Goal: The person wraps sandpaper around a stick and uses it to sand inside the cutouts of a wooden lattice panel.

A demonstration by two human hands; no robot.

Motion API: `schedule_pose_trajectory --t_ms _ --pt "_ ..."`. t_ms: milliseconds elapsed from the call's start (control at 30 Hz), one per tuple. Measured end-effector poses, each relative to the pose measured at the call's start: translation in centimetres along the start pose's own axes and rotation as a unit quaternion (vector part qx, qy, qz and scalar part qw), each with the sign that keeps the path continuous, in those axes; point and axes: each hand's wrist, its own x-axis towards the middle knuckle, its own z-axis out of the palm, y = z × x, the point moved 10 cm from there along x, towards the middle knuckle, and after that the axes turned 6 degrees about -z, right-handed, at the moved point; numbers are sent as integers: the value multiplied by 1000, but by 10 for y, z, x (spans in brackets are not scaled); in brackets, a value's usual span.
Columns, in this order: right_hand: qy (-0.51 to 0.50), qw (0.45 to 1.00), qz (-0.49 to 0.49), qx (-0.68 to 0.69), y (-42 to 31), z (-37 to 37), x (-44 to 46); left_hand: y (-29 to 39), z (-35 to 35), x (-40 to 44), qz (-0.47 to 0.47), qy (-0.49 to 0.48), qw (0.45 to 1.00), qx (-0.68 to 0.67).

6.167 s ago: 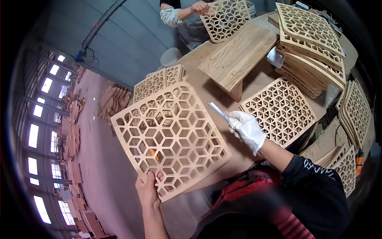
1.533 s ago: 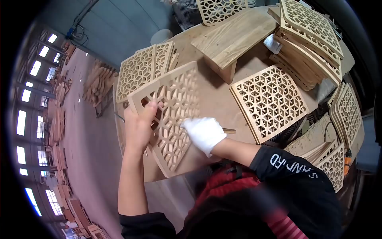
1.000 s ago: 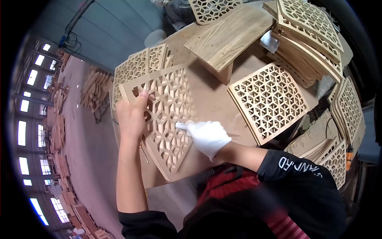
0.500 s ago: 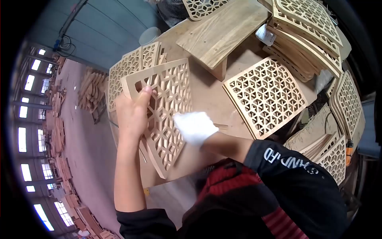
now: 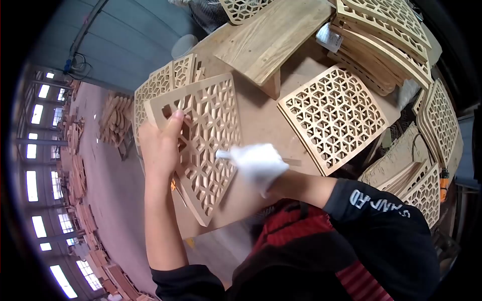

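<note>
– Over the worktop (image 5: pixel 261 128), near edge: what's held?
– Lattice panel (image 5: pixel 203 138), light wood, tilted. Can't tell if its low corner touches the worktop.
– Left hand (image 5: pixel 161 145)?
– Bare. Pinching the panel by its upper left corner, thumb on the face, through or beside the cutouts. Fingers behind, hidden.
– Right hand (image 5: pixel 258 163)?
– White glove, blurred. Closed round a slim light tool (image 5: pixel 223 154), tip pointing at the middle of the panel face. Contact: can't tell.
– Anything past the glove?
– Brownish blurred strip (image 5: pixel 295 162) on the wrist side. Can't tell if same piece.
– Right of that?
– Lattice stack (image 5: pixel 334 118), flat on the worktop, apart from both hands.
– Far side?
– Wooden plank (image 5: pixel 276 40), raised on a wood support. Taller pile (image 5: pixel 386 37) of lattice and curved pieces to its right, silvery packet (image 5: pixel 329 37) between.
– Behind the held panel?
– More lattice pieces (image 5: pixel 165 80), partly covered by it. Pale bucket (image 5: pixel 184 46) just beyond.
– Anyone else?
– Person (image 5: pixel 207 12) in checked clothing, top edge, mostly cut off. Another lattice piece (image 5: pixel 243 9) near them.
</note>
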Motion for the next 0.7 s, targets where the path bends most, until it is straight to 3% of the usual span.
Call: schedule_pose_trajectory --t_ms 100,167,300,333,433,467,567,600,700 --pt "-83 991 -18 -103 -17 -3 17 7 9 -2 10 0 1000 19" --pt "-93 991 -46 -90 -22 1 10 3 5 -3 -11 6 1000 18" --pt "55 997 -49 -27 -11 -23 -18 -2 -5 -9 -20 40 999 -19" --pt "78 994 -77 -14 -16 -30 -14 6 -5 -6 35 24 999 28" --pt "-24 993 -9 -114 -21 -6 26 11 4 -6 11 3 999 48" --pt "-120 990 -4 -71 -23 -5 15 11 2 -7 -9 8 999 51" --pt "156 984 -88 -18 -12 -16 -25 1 -7 -8 17 29 999 2" --pt "163 985 -64 7 -1 -20 -39 -13 -9 -4 -13 -9 1000 23" --pt "62 993 5 -101 44 -3 -59 -19 -18 0 -14 3 1000 -19"
